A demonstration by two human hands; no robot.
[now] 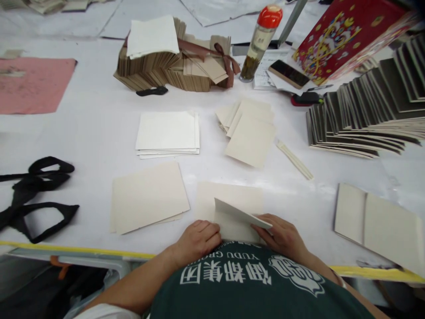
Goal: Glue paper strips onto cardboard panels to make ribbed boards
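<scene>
At worktable's (pixel 93 133) near edge | right hand (pixel 280 234) pinches raised cream card (pixel 234 213), likely keeping it lifted | left hand (pixel 201 237) curled beside it, probably bracing; grip unclear

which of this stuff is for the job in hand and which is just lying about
Likely for the job:
- sheet held by the right hand
- cream sheets beside the left hand
- white paper stack

Probably just lying about:
- bottle with red lid
- phone
- black straps
</scene>
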